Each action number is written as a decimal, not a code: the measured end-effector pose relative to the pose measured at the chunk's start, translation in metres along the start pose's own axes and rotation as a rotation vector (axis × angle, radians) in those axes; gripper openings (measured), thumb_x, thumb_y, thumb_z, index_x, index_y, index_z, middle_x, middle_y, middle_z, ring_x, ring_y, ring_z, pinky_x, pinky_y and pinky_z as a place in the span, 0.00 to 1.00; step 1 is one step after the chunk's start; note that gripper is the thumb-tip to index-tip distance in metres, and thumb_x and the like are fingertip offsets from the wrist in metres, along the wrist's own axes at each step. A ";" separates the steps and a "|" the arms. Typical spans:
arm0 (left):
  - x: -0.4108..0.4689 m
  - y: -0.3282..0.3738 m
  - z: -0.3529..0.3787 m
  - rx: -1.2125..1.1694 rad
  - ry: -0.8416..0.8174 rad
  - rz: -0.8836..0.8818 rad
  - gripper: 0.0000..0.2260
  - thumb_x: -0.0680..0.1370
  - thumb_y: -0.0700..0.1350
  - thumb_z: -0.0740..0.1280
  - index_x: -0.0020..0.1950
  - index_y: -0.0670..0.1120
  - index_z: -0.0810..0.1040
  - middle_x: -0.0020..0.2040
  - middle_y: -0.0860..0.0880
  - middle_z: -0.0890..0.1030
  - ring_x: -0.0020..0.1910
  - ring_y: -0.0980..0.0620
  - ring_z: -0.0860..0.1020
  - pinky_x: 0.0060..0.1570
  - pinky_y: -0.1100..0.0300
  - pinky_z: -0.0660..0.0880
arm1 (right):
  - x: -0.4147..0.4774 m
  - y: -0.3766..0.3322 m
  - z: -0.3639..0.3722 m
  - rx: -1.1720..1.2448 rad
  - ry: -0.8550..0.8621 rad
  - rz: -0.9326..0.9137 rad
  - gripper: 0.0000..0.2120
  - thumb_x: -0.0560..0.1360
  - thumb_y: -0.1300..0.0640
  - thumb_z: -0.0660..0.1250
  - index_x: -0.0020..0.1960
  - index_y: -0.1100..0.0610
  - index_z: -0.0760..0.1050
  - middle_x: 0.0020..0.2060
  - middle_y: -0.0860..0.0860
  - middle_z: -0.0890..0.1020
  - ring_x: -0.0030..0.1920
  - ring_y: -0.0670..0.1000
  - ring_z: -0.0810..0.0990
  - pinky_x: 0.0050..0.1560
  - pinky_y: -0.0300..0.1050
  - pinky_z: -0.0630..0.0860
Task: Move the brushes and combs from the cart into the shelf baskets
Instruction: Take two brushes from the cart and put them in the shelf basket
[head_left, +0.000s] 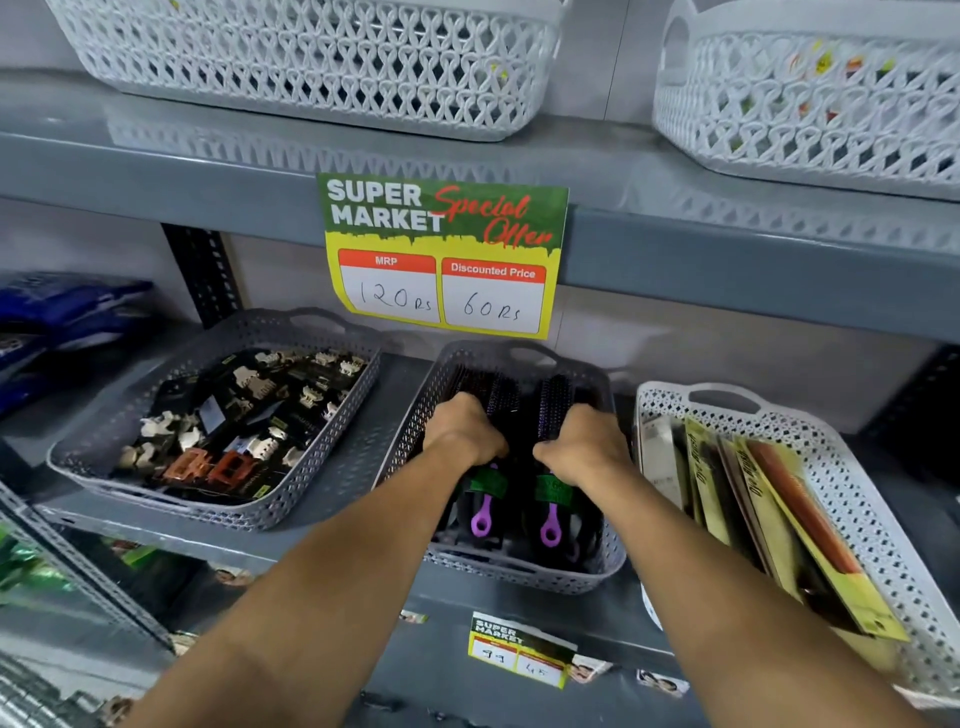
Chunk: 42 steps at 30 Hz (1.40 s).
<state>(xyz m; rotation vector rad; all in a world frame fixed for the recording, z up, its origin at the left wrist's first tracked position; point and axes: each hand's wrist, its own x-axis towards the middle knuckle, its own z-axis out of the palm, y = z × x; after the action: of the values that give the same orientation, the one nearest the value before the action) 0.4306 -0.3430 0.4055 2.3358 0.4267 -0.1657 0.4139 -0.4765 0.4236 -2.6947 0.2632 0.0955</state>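
- Middle basket (410, 441): grey, perforated, on the shelf (358, 457); long axis runs front to back. Stands between two others, a strip of bare shelf to its left, only a narrow gap to its right.
- Brushes: two in plain view, side by side in the middle basket, parallel to its long walls. Bristle heads point to the back of the shelf, purple loop handles to the front edge.
- Left brush (483, 512): green band above the handle; left hand (465, 434) closed over its middle.
- Right brush (549, 519): same build; right hand (582, 441) closed over its middle. The hands are apart, a dark gap between them.
- Further dark items lie under and beside the brushes; count cannot be told.
- Left basket (83, 467): grey, holds many small hair clips on cards.
- Right basket (857, 499): white, holds several flat carded packs leaning rightward, near ends past its front rim.
- Upper shelf: two white baskets.
- Price sign (441, 254): hangs from the upper shelf edge, above the middle basket.
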 end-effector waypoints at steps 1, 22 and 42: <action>0.000 -0.001 0.001 0.003 0.000 -0.002 0.15 0.60 0.48 0.79 0.42 0.43 0.83 0.44 0.43 0.84 0.46 0.44 0.83 0.45 0.57 0.79 | -0.001 -0.001 0.002 0.000 0.003 -0.004 0.15 0.69 0.52 0.73 0.36 0.58 0.70 0.38 0.56 0.77 0.37 0.57 0.76 0.35 0.43 0.71; 0.007 -0.007 0.001 0.071 -0.017 0.020 0.13 0.64 0.45 0.79 0.39 0.44 0.77 0.39 0.45 0.78 0.39 0.45 0.76 0.39 0.58 0.73 | 0.000 -0.007 0.022 -0.032 -0.016 -0.037 0.15 0.71 0.55 0.71 0.53 0.62 0.76 0.51 0.60 0.81 0.51 0.62 0.81 0.41 0.46 0.73; -0.005 -0.021 -0.023 0.113 0.206 0.149 0.11 0.72 0.49 0.71 0.46 0.41 0.81 0.47 0.38 0.83 0.49 0.37 0.81 0.44 0.52 0.77 | -0.003 -0.007 0.012 -0.025 0.061 -0.108 0.21 0.74 0.49 0.70 0.59 0.63 0.71 0.55 0.61 0.79 0.52 0.62 0.80 0.41 0.47 0.73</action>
<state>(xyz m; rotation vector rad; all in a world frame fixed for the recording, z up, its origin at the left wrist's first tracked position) 0.4188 -0.3142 0.4092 2.4960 0.3491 0.1266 0.4117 -0.4648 0.4160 -2.7334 0.1353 -0.0154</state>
